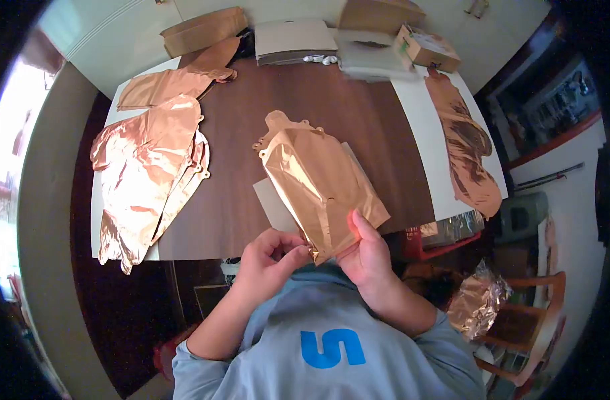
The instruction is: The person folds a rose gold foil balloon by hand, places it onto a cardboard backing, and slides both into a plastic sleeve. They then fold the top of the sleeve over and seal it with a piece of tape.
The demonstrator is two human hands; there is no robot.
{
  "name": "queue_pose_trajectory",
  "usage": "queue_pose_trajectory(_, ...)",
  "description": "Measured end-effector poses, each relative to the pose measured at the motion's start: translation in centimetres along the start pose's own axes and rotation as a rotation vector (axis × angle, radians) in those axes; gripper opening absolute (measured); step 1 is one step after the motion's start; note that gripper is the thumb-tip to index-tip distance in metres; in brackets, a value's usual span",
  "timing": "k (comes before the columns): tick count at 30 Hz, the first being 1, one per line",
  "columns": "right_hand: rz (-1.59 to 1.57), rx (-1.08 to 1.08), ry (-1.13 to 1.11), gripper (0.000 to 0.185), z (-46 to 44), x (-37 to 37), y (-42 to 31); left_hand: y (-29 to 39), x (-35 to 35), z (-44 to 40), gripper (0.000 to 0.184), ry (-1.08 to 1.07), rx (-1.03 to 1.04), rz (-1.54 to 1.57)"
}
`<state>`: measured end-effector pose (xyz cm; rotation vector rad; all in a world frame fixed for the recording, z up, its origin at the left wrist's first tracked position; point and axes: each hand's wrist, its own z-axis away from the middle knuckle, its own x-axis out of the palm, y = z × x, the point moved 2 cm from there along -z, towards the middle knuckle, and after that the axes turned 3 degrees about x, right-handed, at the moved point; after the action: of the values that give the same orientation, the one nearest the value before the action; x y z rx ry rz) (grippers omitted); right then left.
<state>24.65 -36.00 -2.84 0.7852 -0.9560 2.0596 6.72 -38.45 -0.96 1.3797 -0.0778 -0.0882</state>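
Left fingers (294,256) and right fingers (366,228) hold a copper-coloured foil piece (322,175).

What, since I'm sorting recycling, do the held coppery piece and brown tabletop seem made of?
Held piece: glossy, likely metallised film or thin foil; it glints and creases. Brown tabletop: low-sheen, perhaps wood or laminate; its face looks dark, smooth.

We are getting light from the bright left window (10,100); we are seeing glare on left foil (148,153), edges bowing dark.
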Motion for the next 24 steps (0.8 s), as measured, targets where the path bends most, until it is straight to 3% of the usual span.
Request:
queue_pose_trajectory(10,-0.006,-0.052,-0.064,0.039,-0.1,-1.0,0.3,1.4,0.3,-0.8,0.017,-0.186,-0.321,0.242)
queue_pose_trajectory(19,0.174,-0.156,-0.090,0.049,2.3,-0.2,-0.4,0.7,0.5,-0.1,0.011,-0.148,-0.253,0.102)
queue_pose_trajectory(24,0.550,-0.251,-0.097,0.062,3.6,-3.2,-3.5,0.7,-1.2,-0.2,0.012,-0.110,0.047,0.106)
